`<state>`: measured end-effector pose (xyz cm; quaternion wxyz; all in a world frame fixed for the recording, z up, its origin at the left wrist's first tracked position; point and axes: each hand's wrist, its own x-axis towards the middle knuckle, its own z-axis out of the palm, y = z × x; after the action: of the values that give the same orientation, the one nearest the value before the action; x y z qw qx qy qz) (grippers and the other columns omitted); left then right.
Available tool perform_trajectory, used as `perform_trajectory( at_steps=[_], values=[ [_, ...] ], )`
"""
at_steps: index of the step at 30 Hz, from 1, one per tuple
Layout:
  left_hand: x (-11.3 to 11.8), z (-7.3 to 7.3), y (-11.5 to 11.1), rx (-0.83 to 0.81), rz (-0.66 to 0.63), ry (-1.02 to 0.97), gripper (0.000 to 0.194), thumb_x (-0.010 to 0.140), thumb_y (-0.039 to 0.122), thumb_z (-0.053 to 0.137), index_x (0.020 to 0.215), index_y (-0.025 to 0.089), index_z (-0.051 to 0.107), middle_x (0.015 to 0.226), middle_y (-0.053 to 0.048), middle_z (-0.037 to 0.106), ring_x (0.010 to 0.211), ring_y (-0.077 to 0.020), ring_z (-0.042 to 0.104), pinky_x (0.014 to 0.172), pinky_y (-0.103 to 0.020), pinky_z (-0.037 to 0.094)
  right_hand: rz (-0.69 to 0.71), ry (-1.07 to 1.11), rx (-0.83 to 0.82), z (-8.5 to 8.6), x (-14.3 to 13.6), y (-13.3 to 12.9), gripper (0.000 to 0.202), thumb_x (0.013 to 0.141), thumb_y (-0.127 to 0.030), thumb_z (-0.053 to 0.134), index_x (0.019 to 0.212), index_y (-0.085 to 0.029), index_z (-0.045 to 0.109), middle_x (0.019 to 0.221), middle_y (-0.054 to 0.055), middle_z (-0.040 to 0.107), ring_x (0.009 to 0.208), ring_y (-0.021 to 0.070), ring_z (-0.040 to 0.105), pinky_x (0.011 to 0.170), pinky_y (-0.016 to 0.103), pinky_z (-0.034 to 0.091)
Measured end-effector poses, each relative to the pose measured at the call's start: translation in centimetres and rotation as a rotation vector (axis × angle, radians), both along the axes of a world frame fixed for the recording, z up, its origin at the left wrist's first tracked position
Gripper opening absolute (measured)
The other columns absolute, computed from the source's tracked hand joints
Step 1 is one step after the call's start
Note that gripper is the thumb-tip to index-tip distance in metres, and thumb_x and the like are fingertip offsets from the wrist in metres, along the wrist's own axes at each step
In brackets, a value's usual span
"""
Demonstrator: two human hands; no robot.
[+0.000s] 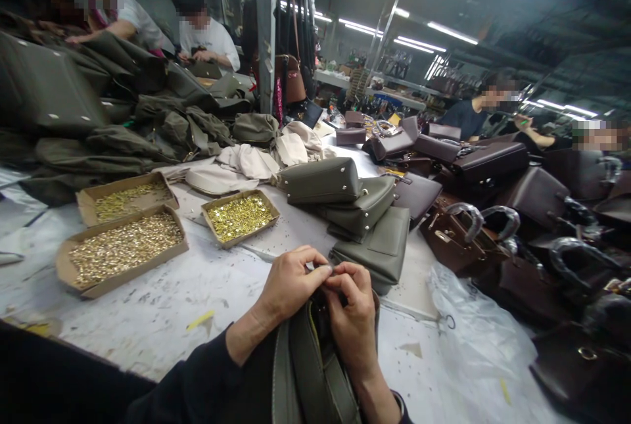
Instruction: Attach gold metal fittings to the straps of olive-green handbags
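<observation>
Close in front of me, a dark olive handbag [308, 371] stands with its zipped opening toward me. At its far top edge my left hand [296, 279] and my right hand [352, 306] meet, fingertips pinched together. Whatever small piece lies between the fingers is too hidden to name. My right wrist rests along the bag's right side. Just beyond my hands lies a stack of olive handbags [374, 240], some with metal feet on their bases. To the left sits a small cardboard tray [241, 240] of shiny gold metal pieces.
Two more cardboard trays [135, 279] of small metal parts stand at the left. Olive bags [54, 95] pile up behind them, near pale cloth bags [246, 161]. Dark brown handbags [493, 167] and clear plastic [478, 325] fill the right. Several people work beyond, past a metal post [267, 29].
</observation>
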<state>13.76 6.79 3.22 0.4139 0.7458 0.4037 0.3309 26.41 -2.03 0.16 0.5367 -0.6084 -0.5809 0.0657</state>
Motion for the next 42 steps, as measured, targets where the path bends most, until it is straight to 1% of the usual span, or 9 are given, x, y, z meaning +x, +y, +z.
perform_trajectory(
  at_steps=[7,13,16,19,24,28,34,39,42],
  values=[
    [0.3,0.2,-0.2,0.028,-0.003,0.004,0.012,0.083,0.027,0.065,0.078,0.022,0.074,0.081,0.002,0.071,0.075,-0.0136,0.063,0.07,-0.025,0.041,-0.014,0.195,-0.072,0.0,0.4,0.3,0.013,0.087,-0.01,0.066,0.081,-0.021,0.067,0.102,0.003,0.059,0.101,0.0183,0.058,0.091,0.032,0.045],
    [0.3,0.2,0.0,-0.05,-0.004,0.022,0.016,0.083,0.034,0.065,0.079,0.023,0.076,0.08,0.002,0.073,0.076,-0.016,0.064,0.071,-0.026,0.042,-0.025,0.235,-0.144,0.8,0.5,0.5,0.01,0.083,-0.012,0.069,0.079,-0.021,0.068,0.106,0.003,0.06,0.105,0.0184,0.058,0.092,0.03,0.044],
    [0.2,0.1,0.2,-0.102,-0.007,0.026,0.019,0.083,0.036,0.064,0.081,0.022,0.077,0.082,0.001,0.074,0.078,-0.0178,0.065,0.072,-0.027,0.043,-0.086,0.23,-0.167,0.9,0.3,0.6,0.015,0.079,-0.014,0.072,0.088,-0.021,0.063,0.115,0.004,0.06,0.092,0.0167,0.058,0.08,0.028,0.046],
    [0.1,-0.2,0.4,-0.132,0.006,0.03,0.022,0.083,0.038,0.063,0.085,0.021,0.077,0.084,0.0,0.074,0.079,-0.0193,0.065,0.073,-0.028,0.044,-0.116,0.189,-0.207,0.7,0.3,0.8,0.023,0.08,-0.018,0.07,0.101,-0.021,0.06,0.105,0.002,0.064,0.082,0.0166,0.057,0.077,0.029,0.045],
    [-0.3,-0.2,0.1,-0.19,-0.105,0.044,0.028,0.08,0.038,0.065,0.1,0.021,0.073,0.089,-0.001,0.073,0.076,-0.0192,0.063,0.07,-0.029,0.046,-0.004,0.207,-0.334,1.3,1.7,1.4,0.017,0.076,-0.017,0.066,0.091,-0.022,0.061,0.088,-0.002,0.065,0.085,0.018,0.061,0.079,0.028,0.042],
    [-0.7,-0.1,-0.6,-0.244,-0.205,-0.04,0.038,0.076,0.027,0.066,0.113,0.02,0.066,0.106,-0.003,0.072,0.097,-0.0213,0.067,0.089,-0.03,0.05,0.126,0.294,-0.385,2.0,3.0,1.5,0.015,0.071,-0.014,0.063,0.084,-0.022,0.064,0.081,-0.005,0.065,0.078,0.0157,0.06,0.072,0.025,0.041],
    [-1.0,-0.7,-0.9,-0.071,-0.162,0.005,0.04,0.081,0.026,0.066,0.12,0.023,0.063,0.118,-0.004,0.07,0.112,-0.023,0.066,0.101,-0.036,0.049,0.147,0.237,-0.39,2.6,3.5,1.5,0.012,0.076,-0.016,0.063,0.084,-0.023,0.068,0.076,-0.005,0.065,0.073,0.0142,0.06,0.069,0.023,0.039],
    [-1.3,-0.5,-1.0,0.125,-0.144,0.089,0.033,0.086,0.027,0.064,0.118,0.024,0.065,0.114,-0.004,0.071,0.105,-0.0224,0.068,0.095,-0.034,0.052,0.177,0.194,-0.39,2.5,4.1,1.6,0.013,0.079,-0.015,0.065,0.085,-0.023,0.072,0.078,-0.003,0.069,0.077,0.0154,0.064,0.071,0.023,0.039],
    [-1.3,-0.3,-0.8,0.091,-0.141,0.099,0.027,0.087,0.033,0.065,0.113,0.024,0.071,0.111,-0.004,0.073,0.105,-0.0233,0.068,0.094,-0.033,0.052,0.227,0.181,-0.387,2.2,4.6,1.8,0.012,0.081,-0.016,0.067,0.086,-0.024,0.075,0.077,-0.003,0.07,0.077,0.0161,0.064,0.071,0.024,0.039]
  ],
)
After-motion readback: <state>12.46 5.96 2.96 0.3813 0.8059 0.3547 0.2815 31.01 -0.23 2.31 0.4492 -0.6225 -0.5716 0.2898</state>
